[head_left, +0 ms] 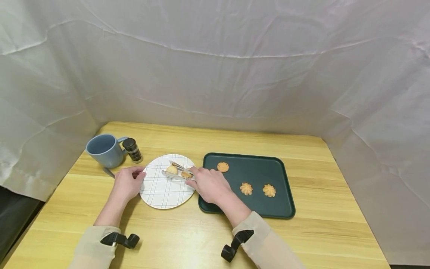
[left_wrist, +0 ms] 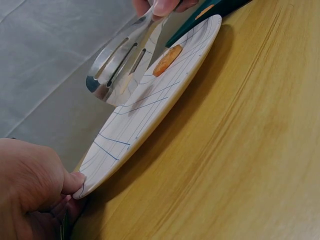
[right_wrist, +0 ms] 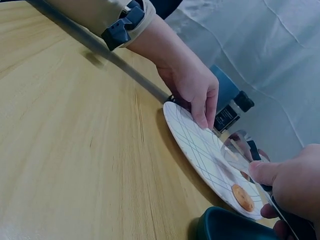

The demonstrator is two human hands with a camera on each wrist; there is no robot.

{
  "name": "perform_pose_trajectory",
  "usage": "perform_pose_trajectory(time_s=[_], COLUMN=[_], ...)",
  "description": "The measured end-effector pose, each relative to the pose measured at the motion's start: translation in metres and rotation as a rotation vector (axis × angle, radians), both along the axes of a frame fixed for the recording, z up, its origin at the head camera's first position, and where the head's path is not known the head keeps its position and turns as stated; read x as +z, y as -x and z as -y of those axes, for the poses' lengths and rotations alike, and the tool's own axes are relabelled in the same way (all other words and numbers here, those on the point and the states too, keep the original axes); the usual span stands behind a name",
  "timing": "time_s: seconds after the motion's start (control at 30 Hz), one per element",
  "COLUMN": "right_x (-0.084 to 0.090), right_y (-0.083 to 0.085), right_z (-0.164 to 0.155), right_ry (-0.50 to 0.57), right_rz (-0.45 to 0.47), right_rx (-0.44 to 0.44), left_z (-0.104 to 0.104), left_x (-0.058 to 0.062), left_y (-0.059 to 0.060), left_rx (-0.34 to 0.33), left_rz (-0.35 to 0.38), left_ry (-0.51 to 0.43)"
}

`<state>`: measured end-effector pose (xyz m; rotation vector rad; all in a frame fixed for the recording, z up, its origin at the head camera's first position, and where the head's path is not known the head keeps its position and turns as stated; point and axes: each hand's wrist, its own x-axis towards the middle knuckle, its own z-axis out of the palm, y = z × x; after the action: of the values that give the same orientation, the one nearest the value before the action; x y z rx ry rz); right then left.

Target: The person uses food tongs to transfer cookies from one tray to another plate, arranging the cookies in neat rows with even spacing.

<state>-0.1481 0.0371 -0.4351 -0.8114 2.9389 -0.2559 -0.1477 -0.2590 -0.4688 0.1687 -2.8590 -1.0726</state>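
My right hand [head_left: 209,184] grips tongs [head_left: 177,171] over plate [head_left: 161,194]; left hand [head_left: 127,183] pinches its rim. 2 cookies [head_left: 185,174] plated, 3 cookies left on tray [head_left: 285,209], approx halfway

Left hand [head_left: 127,184] low and forward, palm down, fingers bent, thumb and fingertips [left_wrist: 75,182] pinching at the near left edge; forearm angled in from the lower left, sleeve and a black wrist mount behind. Right hand [head_left: 209,184] reaching leftward, knuckles up, fingers curled tight in a grip, forearm slanting in from the lower right.
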Motion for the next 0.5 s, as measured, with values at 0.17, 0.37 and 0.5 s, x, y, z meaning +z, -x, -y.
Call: perform_pose_trajectory(time_s=[0.17, 0.37, 0.5], right_x=[-0.0010, -0.0010, -0.0007], right_y=[0.0019, 0.0029, 0.0028], right_z=[0.0023, 0.0038, 0.0034], right_ry=[-0.017, -0.007, 0.008], right_rz=[0.001, -0.003, 0.000], right_rx=[0.005, 0.005, -0.002], left_z=[-0.0003, -0.0017, -0.0019], left_x=[0.0006, 0.0032, 0.0030], left_y=[-0.0003, -0.0008, -0.0005], left_rx=[0.001, 0.001, 0.001], left_rz=[0.002, 0.023, 0.024], left_ry=[0.000, -0.007, -0.007])
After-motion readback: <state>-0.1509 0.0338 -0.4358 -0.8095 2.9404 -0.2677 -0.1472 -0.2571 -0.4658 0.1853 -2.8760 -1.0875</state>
